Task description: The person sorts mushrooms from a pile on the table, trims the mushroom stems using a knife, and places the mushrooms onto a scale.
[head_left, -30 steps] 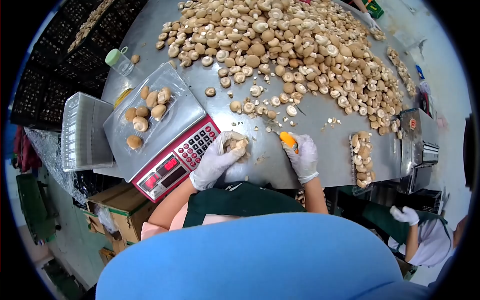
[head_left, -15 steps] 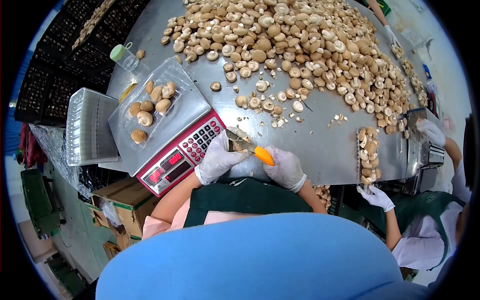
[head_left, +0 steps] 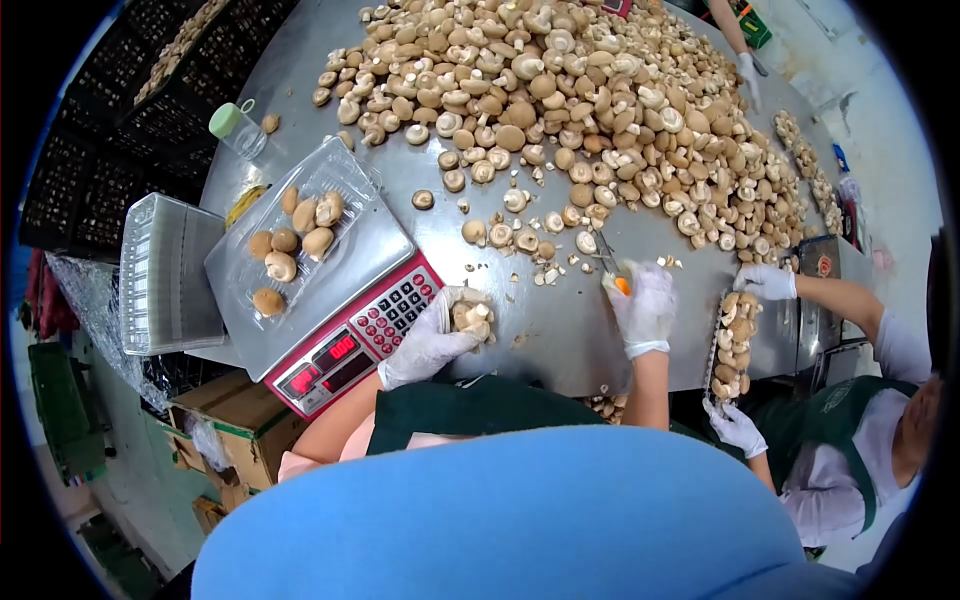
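My gloved left hand (head_left: 435,340) is closed around pale mushrooms (head_left: 471,320), beside the keypad of the red scale (head_left: 397,305). Further right, my gloved right hand (head_left: 643,305) grips an orange-handled cutting tool (head_left: 622,286), its metal end pointing toward trimmed mushrooms (head_left: 527,240). A clear tray (head_left: 325,190) with several brown mushrooms lies on the scale's metal plate (head_left: 375,243). Beyond my hands rises a large heap of mushrooms (head_left: 600,110) on the metal table (head_left: 560,340).
Stacked clear trays (head_left: 172,275) stand left of the scale, near a green-capped bottle (head_left: 238,130) and black crates (head_left: 80,170). At right, a co-worker's gloved hands (head_left: 767,281) hold a filled tray (head_left: 735,345). Another person's hand (head_left: 748,78) shows at the top right.
My right hand has moved right and away from my left hand with the orange-handled tool. The co-worker's upper hand has come to the filled tray. The view has shifted slightly.
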A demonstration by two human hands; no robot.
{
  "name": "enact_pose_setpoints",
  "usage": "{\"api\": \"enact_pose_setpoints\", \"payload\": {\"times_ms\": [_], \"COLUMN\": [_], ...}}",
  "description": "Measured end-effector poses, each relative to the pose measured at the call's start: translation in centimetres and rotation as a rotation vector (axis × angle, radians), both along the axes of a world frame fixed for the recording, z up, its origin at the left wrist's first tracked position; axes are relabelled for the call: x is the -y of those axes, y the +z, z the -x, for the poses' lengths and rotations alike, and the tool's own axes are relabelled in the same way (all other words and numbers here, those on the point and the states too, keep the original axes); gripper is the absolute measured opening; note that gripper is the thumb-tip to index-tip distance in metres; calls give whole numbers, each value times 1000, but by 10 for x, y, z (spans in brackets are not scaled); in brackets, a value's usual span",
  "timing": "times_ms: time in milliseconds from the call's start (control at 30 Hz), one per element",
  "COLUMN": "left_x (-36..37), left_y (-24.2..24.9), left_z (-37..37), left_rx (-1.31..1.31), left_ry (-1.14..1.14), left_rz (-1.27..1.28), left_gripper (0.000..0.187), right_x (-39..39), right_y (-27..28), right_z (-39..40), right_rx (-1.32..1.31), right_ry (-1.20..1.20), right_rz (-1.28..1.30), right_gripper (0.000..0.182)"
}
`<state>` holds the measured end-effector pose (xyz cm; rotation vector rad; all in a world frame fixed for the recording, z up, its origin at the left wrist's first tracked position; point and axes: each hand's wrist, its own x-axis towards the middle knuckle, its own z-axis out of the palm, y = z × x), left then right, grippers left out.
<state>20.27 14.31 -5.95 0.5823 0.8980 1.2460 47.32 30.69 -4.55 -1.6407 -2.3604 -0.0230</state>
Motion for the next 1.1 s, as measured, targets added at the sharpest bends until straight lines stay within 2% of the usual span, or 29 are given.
{"api": "enact_pose_setpoints", "payload": {"times_ms": [33,100,133,167,200,233,300,367,433,467,500,533,567,633,667,733,800,833,900,933,1000,1033,1100], "left_x": [1,-1,-1,-1,-1,-1,-4,-6,-11,-23,-27,-34,-41,-50,-51,-51,-50,-49,-47,-46,-46,-46,-46], "left_y": [-5,-3,1,5,16,15,10,5,4,-1,31,34,34,17,10,17,19,15,6,7,7,9,14], "left_z": [-2,-4,-4,-5,-7,-5,1,5,7,12,-9,-16,-16,-14,-15,-19,-19,-19,-20,-21,-21,-22,-25], "left_rx": [25,11,-50,-110,-112,-112,-99,-47,-35,-116,-44,16,76,2,30,7,-10,-10,24,33,41,45,24], "left_ry": [-12,-26,-65,-104,-83,-74,-69,-14,27,-61,249,273,294,196,194,195,208,202,204,208,189,176,216], "left_rz": [-15,11,70,130,132,134,65,33,73,-2,142,116,88,51,5,26,40,38,26,42,38,31,60], "left_gripper": [42,43,42,41,30,30,24,27,27,28,27,30,36,41,42,43,44,44,42,42,41,40,38], "right_x": [-9,-28,-31,-39,-48,-61,-78,-77,-53,-39,-27,-20,-9,3,7,8,-2,-4,0,0,3,9,22], "right_y": [4,-6,5,1,-6,-18,-36,-43,-18,2,13,3,-4,-14,-10,16,-8,-22,-58,-64,-70,-59,-33], "right_z": [18,56,84,107,122,132,149,145,137,130,124,115,109,99,90,71,31,12,-21,-27,-36,-28,-1], "right_rx": [-100,-377,-419,-355,-290,-291,-81,-462,-724,-866,-1007,-1002,-1095,-962,-964,-745,-418,-290,-110,-107,-285,-284,-811], "right_ry": [73,384,421,445,471,480,469,485,470,478,477,564,561,713,701,512,228,89,-85,-90,-11,-15,-14], "right_rz": [7,-82,69,63,57,59,105,274,549,761,972,906,949,483,482,175,-121,-197,-160,-160,-197,-198,174], "right_gripper": [32,39,41,40,41,41,38,29,25,24,24,23,25,27,27,30,47,51,48,48,43,43,39]}}
